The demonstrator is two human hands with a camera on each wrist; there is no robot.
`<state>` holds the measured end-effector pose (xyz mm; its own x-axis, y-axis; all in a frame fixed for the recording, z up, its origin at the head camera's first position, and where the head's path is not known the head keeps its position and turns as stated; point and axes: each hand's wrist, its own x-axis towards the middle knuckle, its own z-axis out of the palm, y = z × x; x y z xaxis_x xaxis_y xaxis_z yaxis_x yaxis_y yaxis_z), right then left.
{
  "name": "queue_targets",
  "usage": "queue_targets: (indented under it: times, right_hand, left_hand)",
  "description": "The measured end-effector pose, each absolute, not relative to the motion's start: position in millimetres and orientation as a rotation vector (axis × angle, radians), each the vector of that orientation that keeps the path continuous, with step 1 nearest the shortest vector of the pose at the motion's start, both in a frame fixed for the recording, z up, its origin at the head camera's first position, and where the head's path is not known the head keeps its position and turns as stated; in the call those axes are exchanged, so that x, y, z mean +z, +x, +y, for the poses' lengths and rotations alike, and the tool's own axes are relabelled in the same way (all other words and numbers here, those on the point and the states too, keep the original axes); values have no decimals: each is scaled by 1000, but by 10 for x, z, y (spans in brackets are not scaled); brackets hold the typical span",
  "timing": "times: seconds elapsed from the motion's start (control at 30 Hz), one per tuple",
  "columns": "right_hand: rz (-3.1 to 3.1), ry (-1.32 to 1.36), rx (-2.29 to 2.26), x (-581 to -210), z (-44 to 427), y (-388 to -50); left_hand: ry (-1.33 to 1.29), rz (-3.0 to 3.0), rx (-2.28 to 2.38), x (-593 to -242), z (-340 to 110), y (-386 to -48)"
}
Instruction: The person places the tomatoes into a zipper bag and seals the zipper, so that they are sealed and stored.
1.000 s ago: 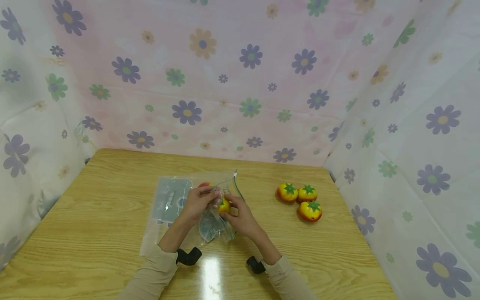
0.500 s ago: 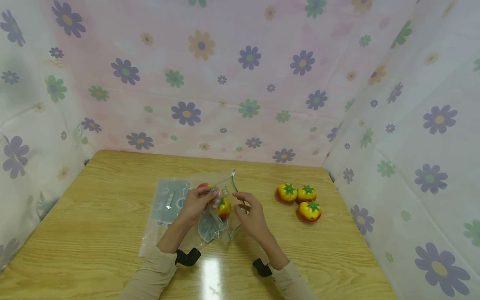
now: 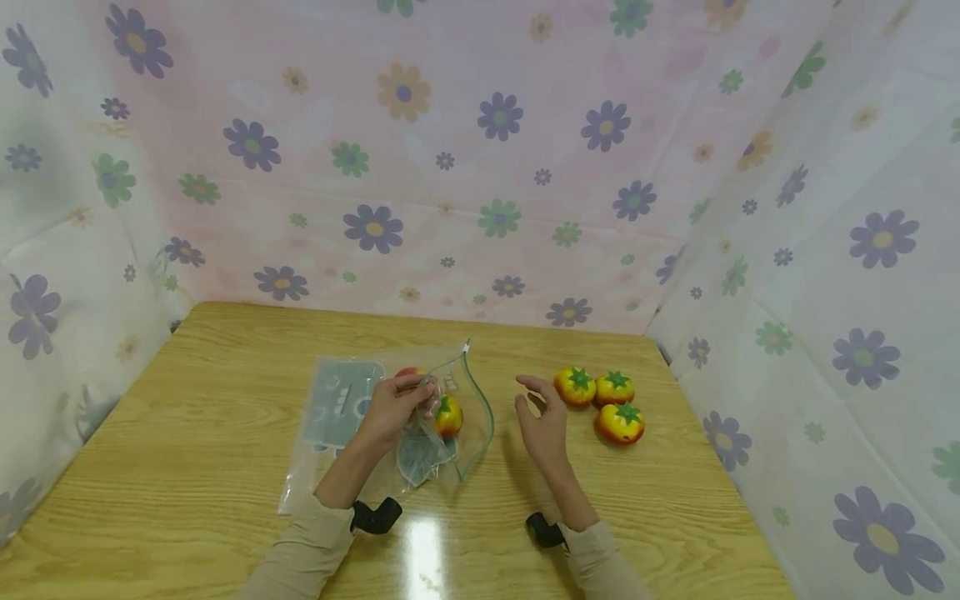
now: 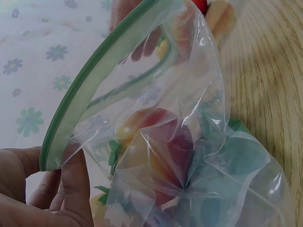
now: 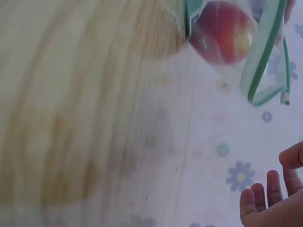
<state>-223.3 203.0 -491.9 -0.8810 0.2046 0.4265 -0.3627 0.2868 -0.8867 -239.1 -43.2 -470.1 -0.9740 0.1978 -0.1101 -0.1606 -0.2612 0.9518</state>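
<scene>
My left hand (image 3: 386, 410) pinches the rim of a clear zip bag (image 4: 71, 97) with a green seal. The bag lies on the table with its mouth gaping to the right. Inside it, near the mouth, sits a yellow-and-red toy fruit (image 3: 450, 419) with a green leafy cap. A reddish round piece (image 3: 408, 372) shows behind the left fingers, partly hidden. My right hand (image 3: 546, 427) holds nothing, its fingers loosely bent, between the bag and three similar toy fruits (image 3: 575, 387). The right wrist view shows this hand (image 5: 277, 203) apart from the bag.
The three toy fruits stand close together on the right part of the wooden table (image 3: 187, 433). Blue-grey printing (image 3: 341, 408) covers the bag's left part. A flowered curtain (image 3: 442, 167) encloses the table at the back and sides.
My right hand has let go of the toy fruit in the bag, come out of its mouth and moved right towards the other fruits. The left hand keeps its grip on the rim.
</scene>
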Motion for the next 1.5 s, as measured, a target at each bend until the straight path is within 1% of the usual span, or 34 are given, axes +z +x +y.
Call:
queue_targets:
  times: [0.27, 0.53, 0.73, 0.9, 1.17, 1.5]
  right_hand:
    - [-2137, -7, 1620, -4905, 2327, -2320]
    - [-2238, -136, 1505, -4812, 2595, -2380]
    - [-2211, -146, 1484, -4806, 2746, -2434]
    - [-2243, -152, 1440, -4805, 2822, -2449]
    - [-2415, -247, 1383, -4826, 2892, -2454]
    - [-2512, -256, 1390, -4804, 2945, -2488]
  left_hand:
    - [30, 1753, 2333, -4683, -430, -2377]
    - [21, 1769, 2325, -4710, -437, -2386]
    - [24, 1754, 2327, -4717, -440, -2386]
    - [24, 1762, 2320, -4719, -442, -2394]
    - [19, 1749, 2325, -4709, -442, -2389]
    - [22, 1747, 2329, -4694, -444, -2383]
